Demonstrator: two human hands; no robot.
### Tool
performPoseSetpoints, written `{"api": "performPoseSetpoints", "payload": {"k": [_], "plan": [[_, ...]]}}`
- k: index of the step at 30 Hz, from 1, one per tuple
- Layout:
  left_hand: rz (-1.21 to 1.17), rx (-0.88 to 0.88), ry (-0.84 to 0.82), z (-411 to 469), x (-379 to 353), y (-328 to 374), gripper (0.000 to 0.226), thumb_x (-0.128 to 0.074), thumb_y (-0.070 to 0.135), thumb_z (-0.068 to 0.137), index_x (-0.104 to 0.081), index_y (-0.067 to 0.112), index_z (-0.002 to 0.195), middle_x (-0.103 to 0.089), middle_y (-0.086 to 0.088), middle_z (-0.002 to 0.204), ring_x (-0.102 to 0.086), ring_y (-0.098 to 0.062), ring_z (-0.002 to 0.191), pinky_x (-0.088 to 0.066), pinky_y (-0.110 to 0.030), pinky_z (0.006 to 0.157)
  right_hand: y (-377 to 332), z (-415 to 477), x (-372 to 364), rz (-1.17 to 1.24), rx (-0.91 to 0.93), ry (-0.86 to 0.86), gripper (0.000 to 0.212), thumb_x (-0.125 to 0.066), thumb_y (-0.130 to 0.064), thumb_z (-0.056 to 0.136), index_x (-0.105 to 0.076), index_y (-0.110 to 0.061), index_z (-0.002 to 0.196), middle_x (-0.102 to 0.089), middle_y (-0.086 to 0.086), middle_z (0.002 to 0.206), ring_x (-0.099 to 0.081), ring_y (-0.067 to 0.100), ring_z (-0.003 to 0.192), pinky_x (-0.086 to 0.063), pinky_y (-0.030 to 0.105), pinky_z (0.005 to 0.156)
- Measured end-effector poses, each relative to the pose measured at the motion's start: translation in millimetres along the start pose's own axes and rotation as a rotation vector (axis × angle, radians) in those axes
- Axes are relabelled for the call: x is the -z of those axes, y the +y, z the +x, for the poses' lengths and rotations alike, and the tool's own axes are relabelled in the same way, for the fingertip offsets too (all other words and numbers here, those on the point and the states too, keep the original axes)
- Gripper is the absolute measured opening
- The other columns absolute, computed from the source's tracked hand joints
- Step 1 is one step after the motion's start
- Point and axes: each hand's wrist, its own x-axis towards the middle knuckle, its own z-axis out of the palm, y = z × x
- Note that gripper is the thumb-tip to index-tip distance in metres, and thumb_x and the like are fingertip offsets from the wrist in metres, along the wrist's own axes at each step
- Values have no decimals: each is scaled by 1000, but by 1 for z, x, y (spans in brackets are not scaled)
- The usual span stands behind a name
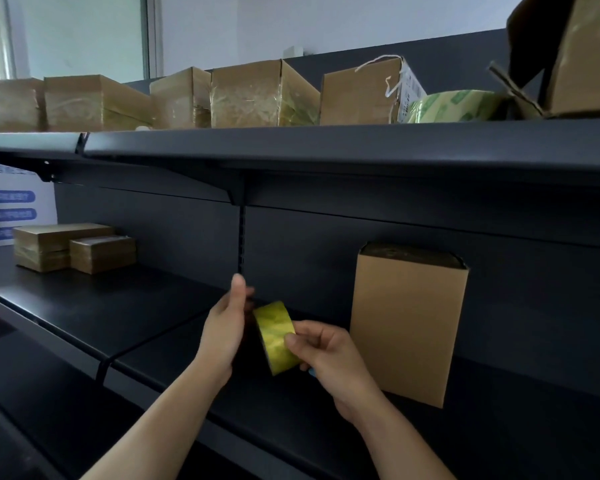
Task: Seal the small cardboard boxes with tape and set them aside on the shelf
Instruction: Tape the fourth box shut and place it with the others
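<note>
Two bare forearms reach in from the bottom edge, and the hands meet over the lower shelf (pixel 118 313), just left of the upright cardboard box (pixel 409 323). The right hand (pixel 326 355) grips the tape roll (pixel 277 336). Its thumb is pressed on the yellow-green outer band and its fingers are curled round the roll's right side, so the roll is held on edge, clear of the shelf. The left hand (pixel 226 327) is raised just beside the roll on the side away from the box. Its thumb points up and is closed against a fingertip. They may be pinching a free end of clear tape, but I cannot tell if anything is between them.

The upright cardboard box stands on the lower shelf against the dark back panel, plain brown, with a darker top edge. Far left of it on the same shelf lie two flat taped boxes (pixel 63 244), touching each other, with a white and blue panel (pixel 14 202) behind them.

Above the box runs the upper shelf (pixel 326 143). It carries a row of taped boxes (pixel 257 95), a carton with loose white string (pixel 361 95), a second tape roll (pixel 454 105) directly above the box, and an open carton (pixel 582 53) to the right of that.
</note>
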Motion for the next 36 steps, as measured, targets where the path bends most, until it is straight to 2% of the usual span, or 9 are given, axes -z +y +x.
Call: {"api": "performPoseSetpoints", "payload": {"k": [3,5,7,10,13,18,25,31,36], "plan": [[193,-473,-58,-8,0,-1,41,-53,57,77,-72,26,95,-65,9,101,-60,-7,102,-46,-22,87,0,1,2,89,-35,60,17,-63,-16,91,-71,-12,106,-72,-5,84,-63,-5,65,-43,10,54],[368,-672,-136,-10,1,-5,32,-63,53,79,-75,24,87,-63,13,96,-57,-8,101,-45,-20,85,0,1,3,113,-46,81,19,-64,-20,91,-72,-9,105,-72,-3,83,-63,-4,64,-44,10,54],[530,-823,-186,-11,3,-11,36,-64,56,77,-76,25,91,-61,16,97,-54,-7,101,-44,-19,84,0,1,4,138,-51,104,18,-64,-21,91,-74,-9,100,-72,-1,82,-64,-1,65,-45,11,54],[749,-1022,-201,-10,6,-19,41,-66,50,77,-74,21,104,-62,13,107,-53,-7,104,-48,-31,86,-1,0,5,200,-83,160,15,-66,-19,89,-75,-8,94,-74,3,80,-65,3,64,-46,14,51],[894,-1171,-143,-9,6,-28,31,-65,41,82,-74,18,101,-64,7,109,-55,-12,103,-51,-38,79,-1,2,6,239,-142,216,13,-68,-19,89,-74,-8,94,-74,6,83,-66,8,68,-47,17,51],[819,-1181,-114,-13,1,-30,20,-63,30,85,-75,15,91,-63,6,98,-55,-11,94,-51,-30,76,1,4,6,259,-178,257,13,-67,-18,89,-74,-7,93,-72,5,79,-63,9,63,-47,18,50],[899,-1075,-18,-16,-7,-17,21,-47,22,89,-63,16,77,-55,7,82,-51,-7,76,-48,-23,65,0,3,5,242,-173,202,13,-62,-19,93,-72,-14,98,-74,5,90,-69,17,85,-55,27,69],[863,-962,100,-12,-9,1,15,-44,18,90,-54,16,79,-50,7,77,-48,-7,67,-38,-15,61,-4,-4,-1,37,-13,34,16,-62,-17,92,-71,-22,104,-74,-6,95,-67,3,89,-49,13,74],[843,-885,135,-8,-7,10,16,-58,3,87,-54,16,79,-51,7,77,-49,-11,68,-33,-13,60,-3,1,-6,-216,117,21,9,-64,-20,91,-73,-23,92,-74,4,89,-70,22,88,-55,42,87]]}}
